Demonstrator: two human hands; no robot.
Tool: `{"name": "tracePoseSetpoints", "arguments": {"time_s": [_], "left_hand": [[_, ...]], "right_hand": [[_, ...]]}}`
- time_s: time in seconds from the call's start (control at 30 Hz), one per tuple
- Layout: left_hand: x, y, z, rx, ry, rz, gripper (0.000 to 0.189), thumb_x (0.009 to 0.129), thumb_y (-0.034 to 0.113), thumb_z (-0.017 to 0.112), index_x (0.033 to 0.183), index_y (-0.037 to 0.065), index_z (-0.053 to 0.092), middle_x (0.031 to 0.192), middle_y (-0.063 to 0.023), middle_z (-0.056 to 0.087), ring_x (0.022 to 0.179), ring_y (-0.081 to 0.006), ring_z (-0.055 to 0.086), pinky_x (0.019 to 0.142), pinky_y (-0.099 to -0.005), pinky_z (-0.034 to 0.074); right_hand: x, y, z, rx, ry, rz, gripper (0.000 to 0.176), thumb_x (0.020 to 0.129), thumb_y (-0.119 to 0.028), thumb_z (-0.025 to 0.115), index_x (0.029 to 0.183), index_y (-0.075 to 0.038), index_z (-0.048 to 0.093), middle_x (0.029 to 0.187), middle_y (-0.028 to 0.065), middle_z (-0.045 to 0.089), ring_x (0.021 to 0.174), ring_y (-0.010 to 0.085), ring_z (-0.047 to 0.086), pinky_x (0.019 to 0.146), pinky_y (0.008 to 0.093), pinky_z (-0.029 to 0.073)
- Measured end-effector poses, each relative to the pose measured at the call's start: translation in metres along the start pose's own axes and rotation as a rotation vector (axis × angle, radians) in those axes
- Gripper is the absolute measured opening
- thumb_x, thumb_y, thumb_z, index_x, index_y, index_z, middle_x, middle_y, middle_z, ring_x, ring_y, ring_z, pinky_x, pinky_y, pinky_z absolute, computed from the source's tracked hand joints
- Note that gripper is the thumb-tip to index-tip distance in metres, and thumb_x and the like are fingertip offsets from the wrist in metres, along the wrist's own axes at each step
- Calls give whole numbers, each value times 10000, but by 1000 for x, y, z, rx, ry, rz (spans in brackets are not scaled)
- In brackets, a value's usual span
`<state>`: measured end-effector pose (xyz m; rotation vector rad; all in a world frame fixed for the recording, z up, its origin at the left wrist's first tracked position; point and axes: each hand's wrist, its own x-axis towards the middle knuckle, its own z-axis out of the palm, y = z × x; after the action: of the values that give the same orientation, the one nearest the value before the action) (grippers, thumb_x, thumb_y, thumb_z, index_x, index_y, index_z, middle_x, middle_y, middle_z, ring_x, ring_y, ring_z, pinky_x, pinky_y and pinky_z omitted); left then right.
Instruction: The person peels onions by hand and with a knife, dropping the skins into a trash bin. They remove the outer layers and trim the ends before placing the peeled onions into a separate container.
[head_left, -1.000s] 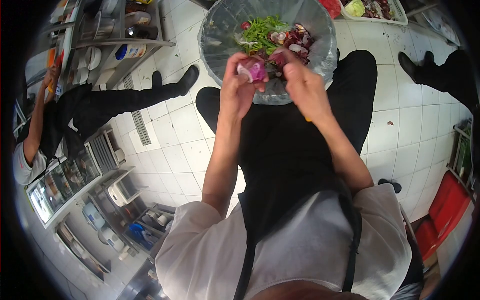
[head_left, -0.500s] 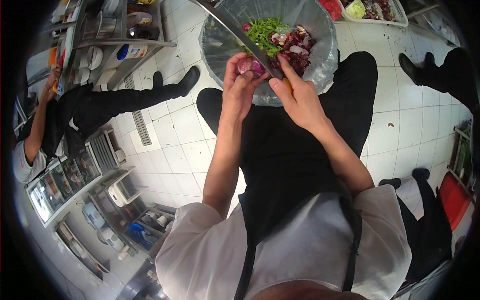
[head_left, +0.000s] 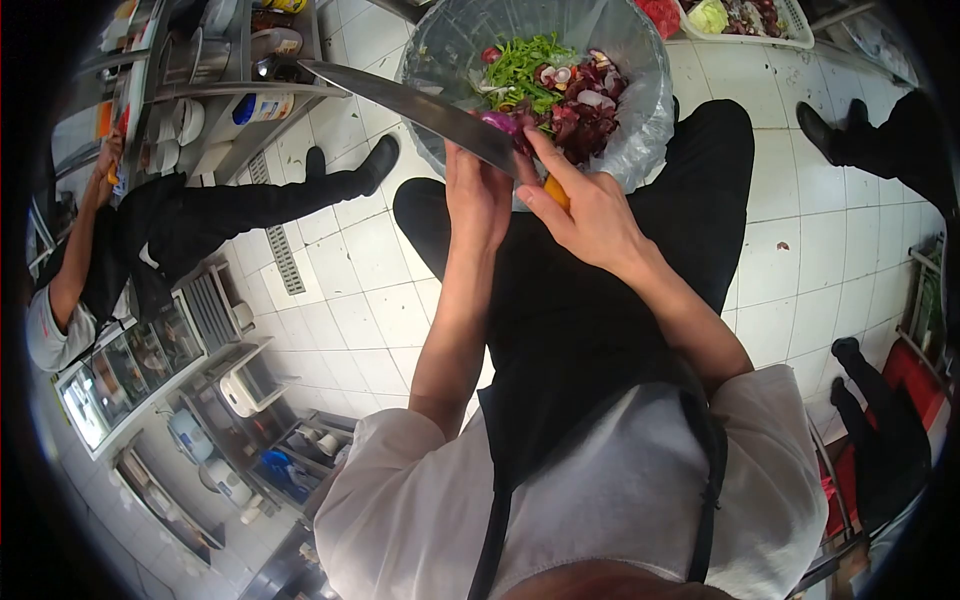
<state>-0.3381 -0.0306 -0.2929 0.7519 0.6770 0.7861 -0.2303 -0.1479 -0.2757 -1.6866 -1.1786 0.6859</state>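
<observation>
While right hand (head_left: 590, 212) grips one knife (head_left: 430, 117) | left hand (head_left: 478, 192) holds one purple onion (head_left: 502, 122)

The knife (head_left: 430, 116) has a long, wide gray blade and a yellow handle (head_left: 557, 192). It slants, tip pointing away to the left, with its handle in the right hand (head_left: 595, 220). The round purple onion (head_left: 503, 123) peeks out past the blade, partly hidden, by the left hand (head_left: 477, 197).
</observation>
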Motion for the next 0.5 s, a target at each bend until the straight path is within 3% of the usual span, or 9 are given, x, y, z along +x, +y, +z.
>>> {"name": "tracePoseSetpoints", "arguments": {"time_s": [0.13,0.27,0.33,0.43,0.5], "left_hand": [[1,-3,-3,12,-8,35,287,1024,194,460,1289,82,460,1184,-56,569,1033,-186,598,922,-380,495],[-8,-7,7,10,-46,73,273,993,156,490,1248,70,450,1192,-62,553,1061,-209,584,959,-441,467],[-10,-10,9,24,-30,61,306,974,159,508,1257,75,426,1210,-68,539,1060,-224,575,951,-494,453],[-4,-15,7,7,46,37,296,982,102,416,1276,86,382,1173,-94,486,1037,-225,561,1009,-440,450],[-6,-16,5,4,5,30,281,989,98,406,1269,91,391,1162,-75,503,1019,-202,562,947,-385,477]], "right_hand": [[1,-2,6,-12,49,6,619,938,-346,603,1444,-46,413,652,215,629,588,426,629,554,483,505],[12,8,-4,-3,262,89,520,967,-317,569,1396,-40,473,724,251,644,660,441,649,570,493,503],[15,7,-16,57,212,127,560,972,-326,563,1409,0,434,731,252,644,697,446,650,617,478,509],[12,2,-18,85,77,88,607,969,-328,566,1427,28,388,715,240,643,697,439,650,651,465,512],[7,2,-13,93,-17,33,651,957,-347,579,1443,27,362,677,216,636,659,429,643,643,457,513]]}}
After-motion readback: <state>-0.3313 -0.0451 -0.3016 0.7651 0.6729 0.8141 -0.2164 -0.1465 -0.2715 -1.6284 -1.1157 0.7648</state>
